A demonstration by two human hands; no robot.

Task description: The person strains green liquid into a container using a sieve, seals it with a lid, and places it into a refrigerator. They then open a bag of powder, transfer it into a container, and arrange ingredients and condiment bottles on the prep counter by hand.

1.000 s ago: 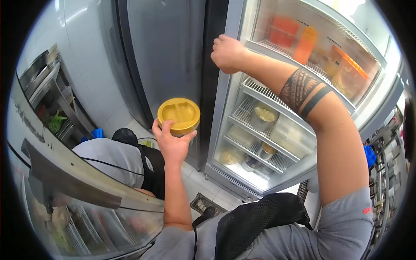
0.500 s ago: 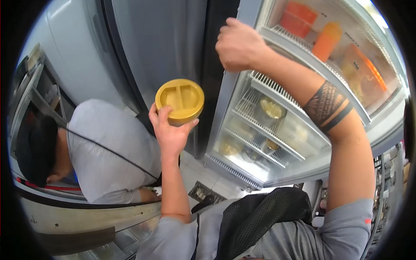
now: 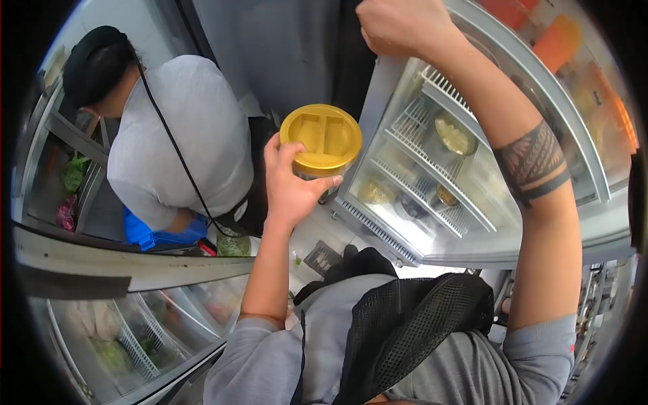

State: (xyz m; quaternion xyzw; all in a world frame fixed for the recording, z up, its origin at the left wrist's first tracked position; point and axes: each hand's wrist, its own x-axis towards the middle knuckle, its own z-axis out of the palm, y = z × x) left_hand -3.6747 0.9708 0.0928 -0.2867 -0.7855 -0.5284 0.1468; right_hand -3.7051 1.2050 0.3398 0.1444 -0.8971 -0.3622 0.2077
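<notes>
My left hand (image 3: 290, 182) is closed around a jar with a wide gold lid (image 3: 322, 138). The lid has a recessed top crossed by a bar, and a little of the clear body shows under its rim. Up at the top edge of the view, my right hand (image 3: 401, 25) is curled at the left edge of a glass fridge door (image 3: 385, 101); its fingertips are hidden. Through the glass, wire shelves (image 3: 422, 135) hold a bowl of pale pieces (image 3: 454, 133) and other small containers. Orange containers (image 3: 557, 42) sit higher up.
At left a co-worker in a grey shirt (image 3: 182, 135) bends over a blue container (image 3: 162, 233). A second glass-fronted cooler (image 3: 135, 331) lies at lower left. Tall grey doors (image 3: 270, 54) stand ahead, and a dark floor mat (image 3: 322, 258) lies below.
The view has shifted down and left. The jar sits farther right in view, tilted so its clear side shows. My right hand appears higher. More of the co-worker and lower cooler shows.
</notes>
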